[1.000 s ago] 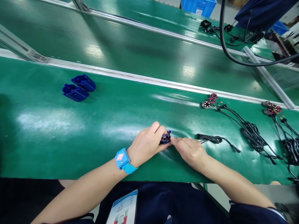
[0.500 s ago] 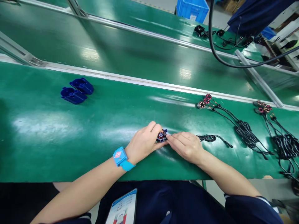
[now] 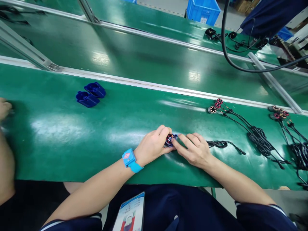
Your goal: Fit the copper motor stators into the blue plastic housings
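Near the front middle of the green bench, a dark blue housing with a wound motor stator (image 3: 169, 139) in its open end is gripped by my left hand (image 3: 154, 144), fingers and thumb around its side. Coloured wires show inside it. My right hand (image 3: 193, 149) has its fingers apart, and one fingertip touches the stator's right edge. The right thumb is hidden. A black cable (image 3: 218, 144) emerges from behind the right hand and lies coiled on the bench. Most of the housing is covered by my hands.
Two blue housings (image 3: 88, 99) stand at the back left. Stators with coiled black cables (image 3: 260, 139) lie at right, with another cable bundle (image 3: 300, 154) beyond. An aluminium rail (image 3: 144, 86) runs behind. Another person's arm (image 3: 6, 160) is at the left edge. A black cable (image 3: 225, 41) hangs above.
The view has shifted slightly left. My right fingers have spread, with one fingertip now on the stator, while my left hand keeps its hold. Another person's arm has appeared at the left edge.
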`<state>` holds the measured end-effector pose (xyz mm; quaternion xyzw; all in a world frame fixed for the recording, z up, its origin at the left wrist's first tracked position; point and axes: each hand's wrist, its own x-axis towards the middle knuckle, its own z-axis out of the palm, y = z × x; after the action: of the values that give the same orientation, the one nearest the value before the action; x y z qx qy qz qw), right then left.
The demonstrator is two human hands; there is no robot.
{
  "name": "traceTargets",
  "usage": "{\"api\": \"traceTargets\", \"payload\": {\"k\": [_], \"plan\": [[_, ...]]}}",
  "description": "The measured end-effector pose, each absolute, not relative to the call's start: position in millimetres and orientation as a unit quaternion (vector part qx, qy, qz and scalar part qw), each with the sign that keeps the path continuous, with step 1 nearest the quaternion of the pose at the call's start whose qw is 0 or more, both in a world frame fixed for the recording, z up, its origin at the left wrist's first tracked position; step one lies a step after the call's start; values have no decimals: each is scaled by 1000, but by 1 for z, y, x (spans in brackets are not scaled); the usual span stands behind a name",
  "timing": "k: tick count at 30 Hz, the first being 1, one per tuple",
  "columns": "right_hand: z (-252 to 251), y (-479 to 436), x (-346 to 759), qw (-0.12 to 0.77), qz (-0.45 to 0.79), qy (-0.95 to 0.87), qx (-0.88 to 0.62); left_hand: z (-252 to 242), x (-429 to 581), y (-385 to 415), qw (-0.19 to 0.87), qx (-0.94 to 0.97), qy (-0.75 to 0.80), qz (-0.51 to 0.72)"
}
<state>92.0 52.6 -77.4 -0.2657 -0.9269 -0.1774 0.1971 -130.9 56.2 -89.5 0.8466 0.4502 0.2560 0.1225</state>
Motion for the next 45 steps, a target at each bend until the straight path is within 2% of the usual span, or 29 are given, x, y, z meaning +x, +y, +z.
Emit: {"api": "traceTargets", "payload": {"k": [5,13,27,32,36,39,45], "plan": [[-76,51,84,173,-112,-932,-298,-89,-129,54,98,838,468,265],[-82,52,83,184,-75,-934,-298,-76,-128,46,-39,870,393,295],[-84,51,78,221,-46,-919,-324,-67,-122,38,-66,884,393,246],[-97,55,76,280,74,-875,-389,-68,-118,35,-146,905,351,191],[-104,57,77,305,103,-860,-395,-72,-114,32,-190,916,311,170],[-104,56,78,308,111,-861,-388,-73,-111,29,-193,912,324,164],[-98,53,80,368,98,-851,-360,-73,-109,28,-154,906,368,142]]}}
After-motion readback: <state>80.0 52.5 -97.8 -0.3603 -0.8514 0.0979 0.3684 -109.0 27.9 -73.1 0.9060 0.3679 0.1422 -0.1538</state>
